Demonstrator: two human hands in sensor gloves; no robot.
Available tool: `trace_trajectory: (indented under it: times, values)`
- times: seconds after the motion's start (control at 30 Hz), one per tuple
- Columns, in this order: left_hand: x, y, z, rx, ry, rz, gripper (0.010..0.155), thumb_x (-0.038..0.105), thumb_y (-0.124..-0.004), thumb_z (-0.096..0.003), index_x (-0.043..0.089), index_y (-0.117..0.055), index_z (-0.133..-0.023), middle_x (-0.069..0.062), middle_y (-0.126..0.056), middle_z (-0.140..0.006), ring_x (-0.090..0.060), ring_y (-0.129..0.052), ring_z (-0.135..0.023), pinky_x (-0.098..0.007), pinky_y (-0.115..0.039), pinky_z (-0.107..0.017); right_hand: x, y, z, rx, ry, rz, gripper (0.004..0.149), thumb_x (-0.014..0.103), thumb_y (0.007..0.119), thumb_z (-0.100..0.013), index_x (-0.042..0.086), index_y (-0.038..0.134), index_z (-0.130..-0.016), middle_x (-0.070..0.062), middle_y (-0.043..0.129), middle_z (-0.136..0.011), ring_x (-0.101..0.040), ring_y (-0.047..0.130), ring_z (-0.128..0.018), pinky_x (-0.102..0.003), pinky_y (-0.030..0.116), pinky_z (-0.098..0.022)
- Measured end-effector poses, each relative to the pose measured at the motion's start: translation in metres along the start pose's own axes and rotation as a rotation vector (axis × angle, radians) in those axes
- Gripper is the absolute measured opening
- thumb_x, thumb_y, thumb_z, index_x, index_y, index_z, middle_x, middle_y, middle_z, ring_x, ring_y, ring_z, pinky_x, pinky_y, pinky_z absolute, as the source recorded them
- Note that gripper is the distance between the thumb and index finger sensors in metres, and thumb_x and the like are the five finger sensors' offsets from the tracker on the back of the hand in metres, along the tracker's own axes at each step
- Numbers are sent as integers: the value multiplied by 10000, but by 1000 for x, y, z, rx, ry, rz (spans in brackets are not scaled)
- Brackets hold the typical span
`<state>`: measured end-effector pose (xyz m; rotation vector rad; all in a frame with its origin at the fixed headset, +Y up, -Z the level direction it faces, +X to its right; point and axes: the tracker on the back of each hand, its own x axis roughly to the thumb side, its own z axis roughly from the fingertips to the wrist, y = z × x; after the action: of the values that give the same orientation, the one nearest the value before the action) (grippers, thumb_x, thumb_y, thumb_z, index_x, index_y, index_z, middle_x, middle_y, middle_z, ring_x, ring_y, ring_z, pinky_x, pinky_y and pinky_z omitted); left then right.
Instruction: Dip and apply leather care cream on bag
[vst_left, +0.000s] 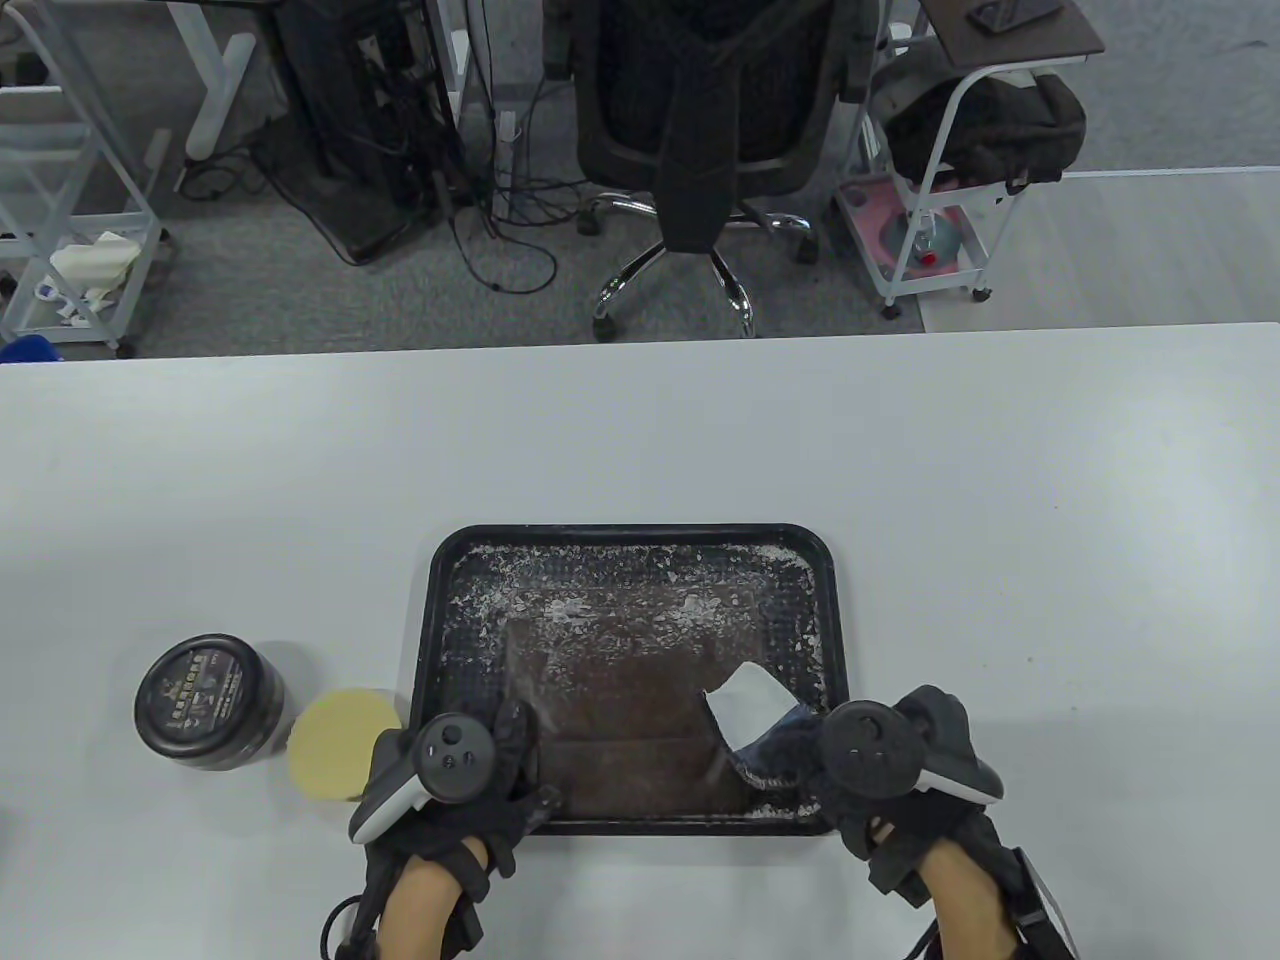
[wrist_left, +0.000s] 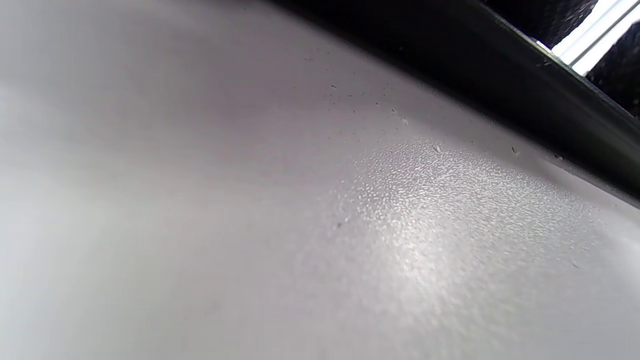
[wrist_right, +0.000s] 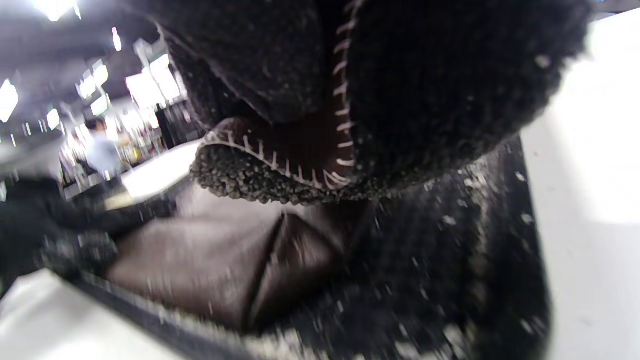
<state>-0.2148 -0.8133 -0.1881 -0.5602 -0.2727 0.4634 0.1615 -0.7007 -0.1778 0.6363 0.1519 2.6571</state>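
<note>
A brown leather bag (vst_left: 620, 720) lies flat in a black tray (vst_left: 640, 540) dusted with white flakes. My left hand (vst_left: 500, 770) rests on the tray's front left corner, with fingers spread over the rim and the bag's left edge, holding nothing. My right hand (vst_left: 850, 770) is at the tray's front right corner and grips what looks like a cloth (vst_left: 748, 700), white on top and dark grey-blue beneath, over the bag's right edge. In the right wrist view the gloved fingers (wrist_right: 410, 90) curl just above the bag (wrist_right: 210, 260). A black cream jar (vst_left: 210, 715) stands left of the tray.
A pale yellow round sponge (vst_left: 345, 742) lies between the jar and the tray, close to my left hand. The left wrist view shows only the grey table (wrist_left: 250, 225) and the tray's rim (wrist_left: 500, 85). An office chair (vst_left: 700, 130) stands beyond the table's far edge.
</note>
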Motion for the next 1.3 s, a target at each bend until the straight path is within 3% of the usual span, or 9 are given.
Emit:
trace_trajectory:
  times: [0.3, 0.53, 0.73, 1.07, 1.3]
  values:
    - [0, 0, 0, 4, 0, -14, 882, 635, -648, -515, 188, -145, -1086, -120, -4, -1071, -392, -18, -996, -533, -109, -704, -45, -28, 22, -403, 111, -186, 353, 149, 889, -493, 310, 960, -800, -5, 1000, -883, -296, 980, -832, -484, 744, -635]
    - [2, 0, 0, 12, -2, -24, 888, 631, -655, -514, 178, -150, -1087, -133, -14, -1073, -405, -31, -997, -544, -120, -704, -78, -28, 31, -524, 331, -141, 355, 148, 889, -503, 308, 953, -814, -6, 990, -898, -309, 958, -858, -497, 719, -654]
    - [4, -2, -1, 8, 2, -35, 862, 603, -647, -529, 173, -140, -1079, -148, -5, -1062, -420, -25, -984, -559, -122, -689, -89, -12, 24, -456, 512, 86, 356, 168, 890, -505, 316, 944, -824, 1, 988, -902, -300, 970, -849, -488, 732, -649]
    - [4, -2, -1, 7, -1, -29, 853, 590, -641, -534, 172, -136, -1079, -153, 1, -1061, -423, -20, -982, -562, -119, -686, -91, 18, 3, -175, 513, 120, 369, 215, 893, -507, 309, 911, -863, -25, 971, -917, -295, 965, -846, -476, 745, -633]
    - [7, 2, 3, 75, -33, -52, 861, 583, -678, -512, 134, -229, -1094, -199, -99, -1084, -470, -124, -1003, -599, -192, -708, -88, 16, 4, -185, 492, 105, 371, 272, 886, -519, 283, 898, -889, -59, 945, -948, -340, 938, -870, -508, 725, -643]
